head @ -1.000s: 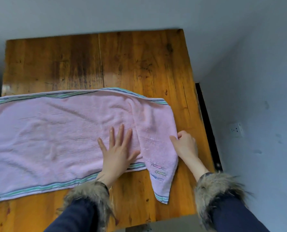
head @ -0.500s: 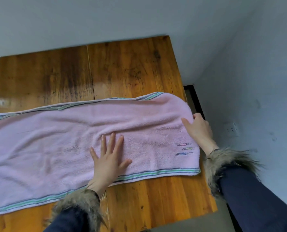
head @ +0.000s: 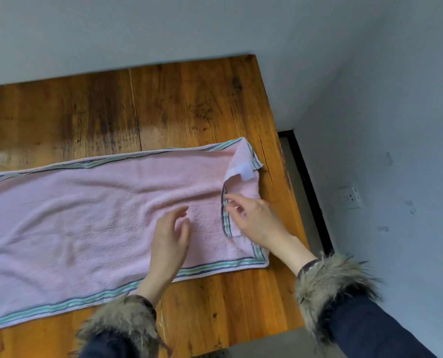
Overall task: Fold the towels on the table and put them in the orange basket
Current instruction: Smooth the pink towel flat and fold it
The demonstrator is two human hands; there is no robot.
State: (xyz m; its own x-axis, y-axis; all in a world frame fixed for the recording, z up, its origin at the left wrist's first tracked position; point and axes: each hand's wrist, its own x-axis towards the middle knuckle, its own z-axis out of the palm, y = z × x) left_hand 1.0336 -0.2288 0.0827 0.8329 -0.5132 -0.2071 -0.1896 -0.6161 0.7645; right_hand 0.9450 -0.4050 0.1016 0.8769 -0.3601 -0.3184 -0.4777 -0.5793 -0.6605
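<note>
i'm seeing the pink terry towel with green-blue striped edges (head: 91,218) lying spread flat on the brown wooden table (head: 163,107), its right end flipped over itself. right hand (head: 256,220) is pinching that folded striped edge. left hand (head: 170,241) is hovering over the towel, fingers loose, gripping nothing.

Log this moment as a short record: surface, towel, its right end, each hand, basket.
surface: wooden table
towel: pink towel with striped borders, spread flat, running off the picture's left edge
right end: narrow flap turned back over the towel, white label showing
left hand: left hand over the towel, fingers loosely bent, holding nothing
right hand: right hand at the flap's striped edge; whether it pinches it cannot be told
basket: not in view
</note>
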